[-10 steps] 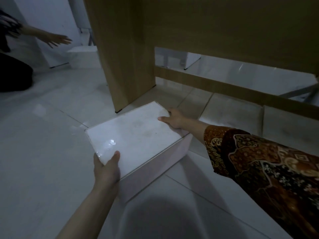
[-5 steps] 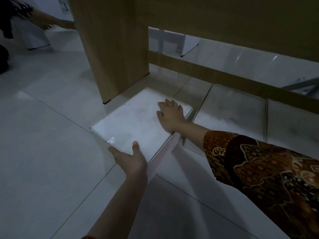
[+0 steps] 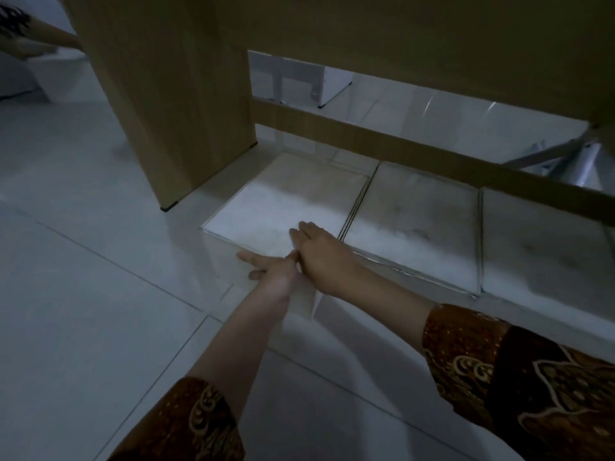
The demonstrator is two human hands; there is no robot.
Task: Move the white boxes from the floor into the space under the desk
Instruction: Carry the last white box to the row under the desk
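- My left hand (image 3: 278,272) and right hand (image 3: 321,257) lie flat, fingers spread, pinching nothing, on the near edge of a white box (image 3: 283,207).
- That smooth, flat-topped box sits under the worktop (image 3: 399,28), beside its wood-grain side panel (image 3: 186,111).
- I judge this one nearly home; two more boxes (image 3: 412,221) line up alongside, below the wooden rail (image 3: 432,154).
- Glossy tiled floor (image 3: 83,294).
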